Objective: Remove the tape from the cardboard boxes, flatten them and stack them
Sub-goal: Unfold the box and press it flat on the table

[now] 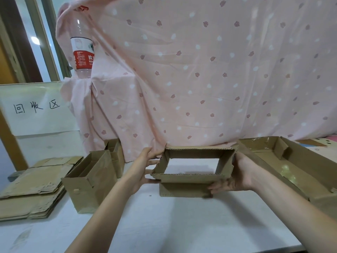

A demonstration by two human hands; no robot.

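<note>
At frame centre, the left hand [145, 165] and right hand [238, 172] press straight fingers against opposite ends of the open cardboard box [193, 177] (bottomless, table showing through), probably to collapse it for the flattened stack [36, 187] at lower left.

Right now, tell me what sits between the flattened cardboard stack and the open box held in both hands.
Head view: an upright open-topped cardboard box stands between the flattened stack and the held box.
</note>
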